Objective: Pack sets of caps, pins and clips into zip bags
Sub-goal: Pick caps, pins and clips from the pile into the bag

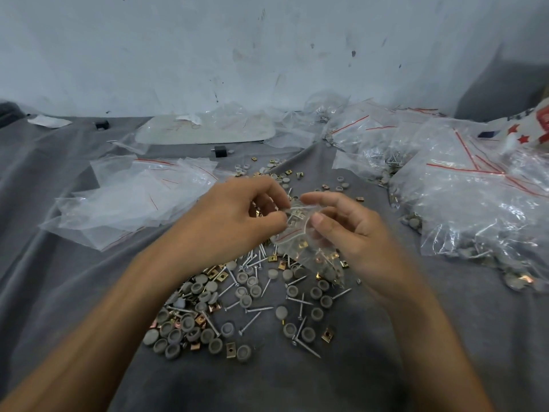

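Note:
A small clear zip bag [309,251] hangs between both hands above the grey cloth, with gold clips and pins visible inside it. My left hand [234,218] pinches the bag's mouth and seems to hold pins at its fingertips. My right hand [347,230] holds the bag from the right side, thumb and fingers around its upper part. Below them lies a loose heap of grey round caps [190,325], silver pins [255,309] and gold square clips [231,350].
A pile of empty zip bags [130,200] lies at the left. Filled zip bags [475,209] are stacked at the right. More caps and clips [276,173] are scattered behind the hands. A white tray [205,130] rests by the wall.

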